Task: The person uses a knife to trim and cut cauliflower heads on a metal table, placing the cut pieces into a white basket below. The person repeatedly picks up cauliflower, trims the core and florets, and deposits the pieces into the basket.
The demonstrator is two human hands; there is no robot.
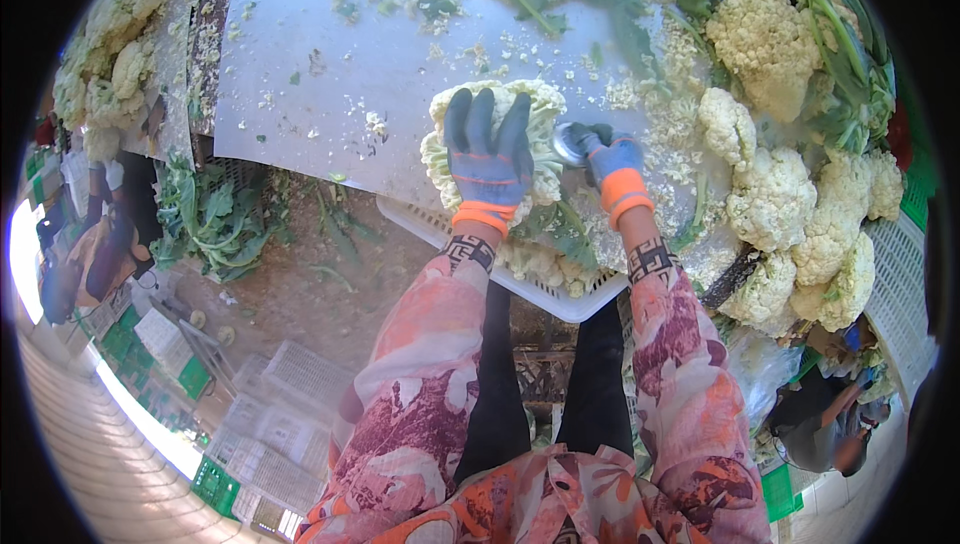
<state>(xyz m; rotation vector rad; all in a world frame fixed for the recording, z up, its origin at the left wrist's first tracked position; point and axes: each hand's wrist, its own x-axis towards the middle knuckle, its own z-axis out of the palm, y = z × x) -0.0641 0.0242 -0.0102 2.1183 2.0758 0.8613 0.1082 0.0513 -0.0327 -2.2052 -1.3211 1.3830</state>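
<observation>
A trimmed cauliflower head [436,149] lies on the pale work surface near its front edge. My left hand [488,159], in a grey-blue glove with an orange cuff, grips it from above with the fingers curled over its top. Just to its right, my right hand [612,166], gloved alike, is closed round a small tool with a shiny rounded metal blade [570,144]. The blade is at the cauliflower's right edge, by the stalk; its handle is hidden in my fist. A white plastic basket [575,306] holding cauliflower pieces sits below my hands.
Several cauliflowers [772,199] are piled at the right, with leafy trimmings [845,64] behind. Crumbs and leaves litter the work surface [290,74]. More cauliflowers [125,14] stand far left. Leaves [215,219] hang at the left edge; crates [290,394] stand on the floor. Other people [95,244] work nearby.
</observation>
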